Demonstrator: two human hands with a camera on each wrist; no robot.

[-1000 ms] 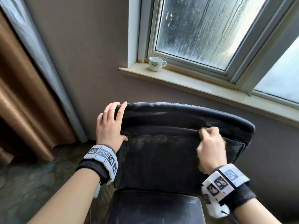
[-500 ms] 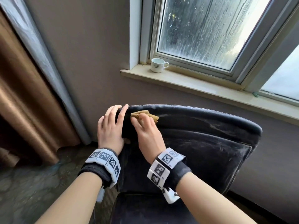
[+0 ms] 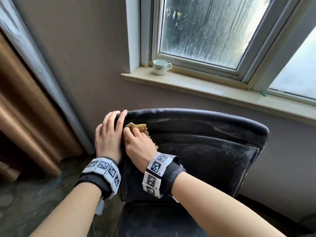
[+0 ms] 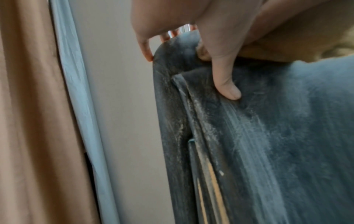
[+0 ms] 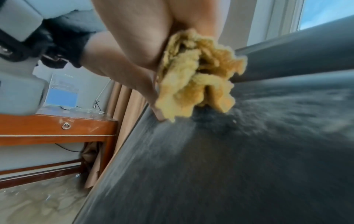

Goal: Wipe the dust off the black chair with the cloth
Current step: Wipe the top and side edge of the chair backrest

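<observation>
— Both hands on the chair (image 3: 205, 151)?
— Yes. Left hand (image 3: 107, 135) clasps its top left corner; right hand (image 3: 138, 144) bunches the cloth (image 3: 138, 127) there, mostly hidden under the fingers.
— Changed?
— Half a second ago the cloth sat slightly further right.
— The cup (image 3: 159, 67)?
— On the windowsill (image 3: 213, 88); contents unseen.

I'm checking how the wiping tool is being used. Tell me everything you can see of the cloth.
The cloth is a small mustard-yellow rag, fuzzy and fraying at its edges, crumpled into a wad. The right hand grips it, fingers curled over it, and presses it against the upper left of the black chair backrest, just below the top edge. It sits right beside the left hand, which holds the backrest's corner. Part of the rag pokes out beyond the fingers; the rest is hidden under the hand.
</observation>
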